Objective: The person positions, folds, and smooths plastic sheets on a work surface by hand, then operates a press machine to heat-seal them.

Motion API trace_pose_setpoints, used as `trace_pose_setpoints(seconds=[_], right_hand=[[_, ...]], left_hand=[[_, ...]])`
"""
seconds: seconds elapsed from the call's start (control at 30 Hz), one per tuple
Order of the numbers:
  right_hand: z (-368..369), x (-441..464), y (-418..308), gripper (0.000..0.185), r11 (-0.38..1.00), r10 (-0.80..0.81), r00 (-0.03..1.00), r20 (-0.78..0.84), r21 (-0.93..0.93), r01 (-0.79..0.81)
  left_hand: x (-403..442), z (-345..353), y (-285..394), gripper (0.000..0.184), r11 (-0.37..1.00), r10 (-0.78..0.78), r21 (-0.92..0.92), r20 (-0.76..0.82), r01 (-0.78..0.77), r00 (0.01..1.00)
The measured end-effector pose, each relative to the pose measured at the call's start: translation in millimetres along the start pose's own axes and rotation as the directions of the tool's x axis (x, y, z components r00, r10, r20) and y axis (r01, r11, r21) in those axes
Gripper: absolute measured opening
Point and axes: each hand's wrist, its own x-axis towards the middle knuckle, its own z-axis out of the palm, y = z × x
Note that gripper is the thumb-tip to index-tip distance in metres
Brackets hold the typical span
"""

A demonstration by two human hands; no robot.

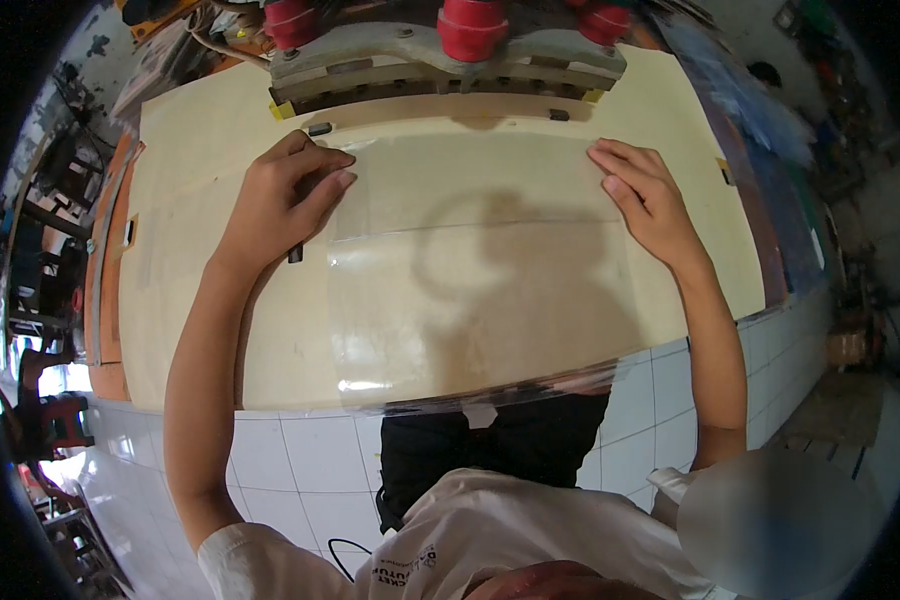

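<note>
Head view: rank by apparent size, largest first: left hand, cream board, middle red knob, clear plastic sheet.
1. Cream board
2. Clear plastic sheet
3. Left hand
4. Middle red knob
</note>
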Motion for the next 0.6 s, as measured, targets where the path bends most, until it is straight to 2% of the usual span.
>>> trace_pose_setpoints(seconds=[0.13, 0.23, 0.3, 0.33, 0.37, 0.43, 0.47, 0.53, 0.57, 0.6], right_hand=[[0, -1, -4, 0.034, 1.0, 0.021, 1.0, 0.004, 0.021, -0.021], [-1, 1, -5, 0.034, 1.0, 0.014, 1.0, 0.01, 0.022, -0.014], [0, 0, -4, 0.034, 1.0, 0.022, 1.0, 0.001, 0.016, -0.022], [1, 0, -3, 0.034, 1.0, 0.013, 1.0, 0.005, 0.027, -0.013], [1, 0, -3, 0.034, 1.0, 0.022, 1.0, 0.008, 0.018, -0.022], [2, 1, -3, 0.034, 1.0, 0.026, 1.0, 0.008, 0.015, -0.026], [1, 1, -3, 0.034, 0.999, 0.034, 0.999, 0.009, 0.02, -0.034], [2, 1, -4, 0.034, 0.999, 0.044, 0.999, 0.012, 0.027, -0.044], [2, 1, -4, 0.034, 0.999, 0.04, 0.999, 0.012, 0.025, -0.041], [1, 1, -4, 0.035, 0.999, 0.036, 0.999, 0.012, 0.022, -0.037]], left_hand=[[-1, -1, 1, 0.024, 0.997, -0.064, -0.05, 0.005, 0.064, 0.998], [-2, -6, -1, 0.031, 1.0, -0.024, -0.018, 0.03, 0.025, 0.999], [-4, -11, 4, 0.035, 1.0, -0.002, 0.022, 0.133, -0.001, 0.991], [-4, -11, 2, 0.047, 0.999, -0.032, 0.012, 0.126, 0.03, 0.991], [-5, -14, 4, 0.047, 0.999, -0.042, 0.02, 0.125, 0.04, 0.991], [-5, -21, 9, 0.067, 0.999, 0.016, 0.034, 0.249, -0.026, 0.968], [-5, -22, 10, 0.067, 0.999, 0.011, 0.04, 0.248, -0.022, 0.969], [-5, -23, 11, 0.081, 0.993, 0.056, 0.08, 0.282, -0.082, 0.958], [-6, -22, 9, 0.081, 0.993, 0.055, 0.082, 0.282, -0.081, 0.958], [-6, -21, 5, 0.082, 0.984, 0.11, 0.106, 0.273, -0.144, 0.956]])
